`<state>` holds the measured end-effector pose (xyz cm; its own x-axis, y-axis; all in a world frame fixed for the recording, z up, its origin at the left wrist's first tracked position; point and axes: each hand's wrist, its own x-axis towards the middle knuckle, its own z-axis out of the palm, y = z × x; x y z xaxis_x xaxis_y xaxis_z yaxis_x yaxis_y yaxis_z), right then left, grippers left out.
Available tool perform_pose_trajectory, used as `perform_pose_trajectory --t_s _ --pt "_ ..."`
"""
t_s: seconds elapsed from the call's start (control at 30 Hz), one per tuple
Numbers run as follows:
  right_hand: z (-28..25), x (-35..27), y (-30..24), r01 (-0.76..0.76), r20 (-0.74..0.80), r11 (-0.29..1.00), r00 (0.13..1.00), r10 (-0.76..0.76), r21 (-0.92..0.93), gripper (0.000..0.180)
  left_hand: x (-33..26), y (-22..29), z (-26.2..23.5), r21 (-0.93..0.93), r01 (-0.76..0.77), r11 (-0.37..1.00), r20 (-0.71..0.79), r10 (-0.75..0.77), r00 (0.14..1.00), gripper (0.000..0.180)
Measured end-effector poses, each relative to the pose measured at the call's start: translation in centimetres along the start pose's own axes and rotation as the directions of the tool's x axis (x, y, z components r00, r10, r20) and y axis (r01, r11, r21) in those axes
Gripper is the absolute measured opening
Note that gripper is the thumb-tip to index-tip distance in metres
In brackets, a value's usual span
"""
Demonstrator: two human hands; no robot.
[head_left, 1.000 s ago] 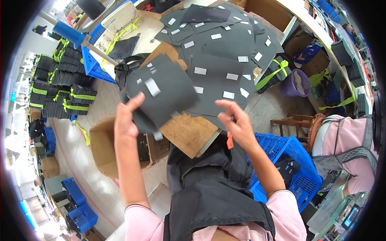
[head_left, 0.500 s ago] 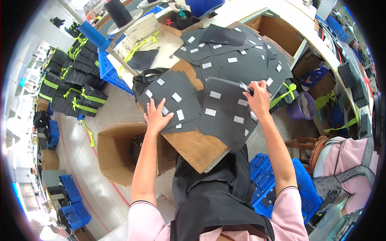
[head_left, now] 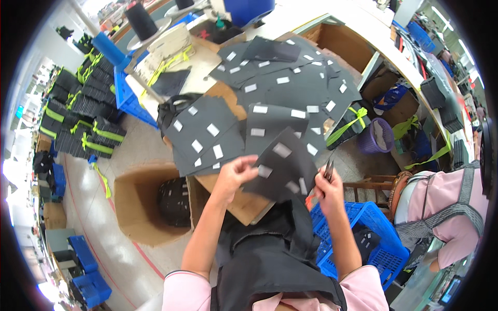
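Observation:
A black sheet with pale rectangular patches [head_left: 277, 185] is raised in front of me, tilted and slightly blurred. My left hand [head_left: 234, 179] pinches its left edge between thumb and fingers. Closed around a small pair of dark thread snips [head_left: 329, 170], blades pointing up, my right hand [head_left: 328, 193] is beside the sheet's right edge; whether it also grips the sheet I cannot tell. Below that hand a bit of orange shows. Similar patched sheets lie beyond: a fanned pile [head_left: 199, 132] at left, one sheet [head_left: 277, 115] in the middle, and a wide spread [head_left: 290, 78] farther back.
A wooden board [head_left: 228, 196] juts toward me under the sheets. An open cardboard box [head_left: 127, 207] stands on the floor at left, a blue crate [head_left: 381, 256] at lower right. Another person [head_left: 441, 207] sits at right, near a purple basket [head_left: 376, 140]. Tied black bundles [head_left: 78, 111] stack at far left.
One patched sheet has been lifted off the middle and drawn toward me. My left hand has left the left pile for its edge; my right hand has come lower with the snips.

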<state>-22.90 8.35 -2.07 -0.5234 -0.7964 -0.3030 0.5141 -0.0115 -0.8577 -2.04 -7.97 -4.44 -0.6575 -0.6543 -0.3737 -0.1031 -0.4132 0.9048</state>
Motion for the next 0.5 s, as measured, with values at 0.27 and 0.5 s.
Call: perform_pose_trajectory --t_s 0.27,0.5 --pt "-3.0 -4.2 3.8 -0.116 -0.041 0.972 0.991 0.127 0.206 0.013 -2.2 -1.6 0.6 0.34 -0.058 0.939 -0.075 0.088 0.993 0.018" --pt "2.3 -5.4 -1.2 0.546 0.263 0.331 0.744 -0.614 -0.77 0.01 -5.2 3.5 6.3 0.867 -0.438 0.237 0.305 0.442 0.843 0.012"
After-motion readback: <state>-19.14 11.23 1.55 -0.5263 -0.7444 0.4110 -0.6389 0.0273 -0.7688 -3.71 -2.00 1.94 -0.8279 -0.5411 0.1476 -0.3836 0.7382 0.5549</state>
